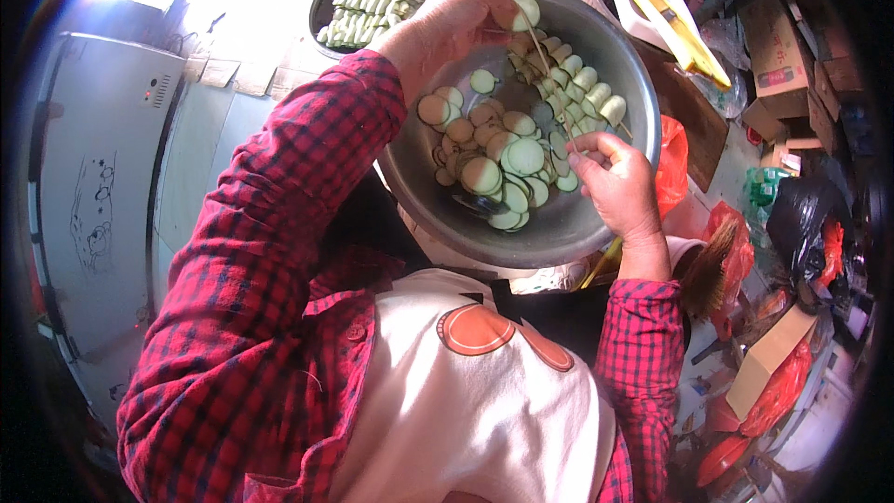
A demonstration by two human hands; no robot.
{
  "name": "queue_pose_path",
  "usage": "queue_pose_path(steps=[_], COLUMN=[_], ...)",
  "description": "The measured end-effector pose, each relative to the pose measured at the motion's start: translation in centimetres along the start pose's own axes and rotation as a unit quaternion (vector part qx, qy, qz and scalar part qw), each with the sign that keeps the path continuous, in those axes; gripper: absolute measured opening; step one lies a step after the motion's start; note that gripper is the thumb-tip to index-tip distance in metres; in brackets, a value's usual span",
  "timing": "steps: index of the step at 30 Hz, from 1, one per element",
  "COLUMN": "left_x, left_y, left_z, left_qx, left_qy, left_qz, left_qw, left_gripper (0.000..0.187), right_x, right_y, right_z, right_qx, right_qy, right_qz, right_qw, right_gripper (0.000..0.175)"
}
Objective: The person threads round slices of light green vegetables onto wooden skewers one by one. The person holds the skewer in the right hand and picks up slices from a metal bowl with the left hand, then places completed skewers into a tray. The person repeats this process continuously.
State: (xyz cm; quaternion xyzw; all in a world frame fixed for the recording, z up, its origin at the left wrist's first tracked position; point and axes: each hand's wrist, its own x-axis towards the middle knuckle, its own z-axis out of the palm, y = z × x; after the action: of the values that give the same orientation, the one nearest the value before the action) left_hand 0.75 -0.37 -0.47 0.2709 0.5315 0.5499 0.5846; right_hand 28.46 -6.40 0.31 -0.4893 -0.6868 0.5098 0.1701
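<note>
A large metal basin [503, 251] lies before me, with loose round pale slices, seemingly eggplant [482, 175], heaped in its middle. Over its far side, my left hand [471, 17] pinches a single slice [525, 11] at the upper end of a thin wooden skewer [548, 73]. The fingertips of my right hand [620, 181] grip the skewer's lower end above the basin's right part. Beneath the skewer, filled skewers of overlapping slices [587, 91] rest against the basin's right wall. My left fingers are partly hidden behind the back of that hand.
A smaller metal bowl [323, 35] of filled skewers stands beyond my left forearm. At upper right are a white plastic tub [632, 21] and a yellow-handled tool [681, 38]. Cardboard boxes [775, 49], a broom head [709, 269] and plastic bags [803, 223] crowd the right; a white appliance [98, 154] is left.
</note>
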Motion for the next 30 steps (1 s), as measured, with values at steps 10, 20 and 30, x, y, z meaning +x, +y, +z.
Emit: queue_pose_path(steps=[10, 20, 30], left_x=[-0.4, 0.7, -0.1], left_y=[2.1, 1.0, 1.0], left_z=[-0.8, 0.1, 0.6], left_qx=[-0.123, -0.049, 0.036], left_qy=[-0.026, 0.050, 0.007], left_qz=[0.083, 0.090, 0.175], left_qw=[0.989, 0.993, 0.984], left_gripper=[0.026, 0.027, 0.012], right_x=[-0.5, -0.7, -0.5], right_y=[-1.4, -1.5, -1.5], right_z=[0.2, 0.3, 0.1], right_qx=[0.099, 0.125, 0.105], right_qy=[-0.019, -0.015, -0.034], right_qz=[0.032, 0.035, 0.045], right_qw=[0.994, 0.991, 0.993], right_gripper=[0.012, 0.013, 0.014])
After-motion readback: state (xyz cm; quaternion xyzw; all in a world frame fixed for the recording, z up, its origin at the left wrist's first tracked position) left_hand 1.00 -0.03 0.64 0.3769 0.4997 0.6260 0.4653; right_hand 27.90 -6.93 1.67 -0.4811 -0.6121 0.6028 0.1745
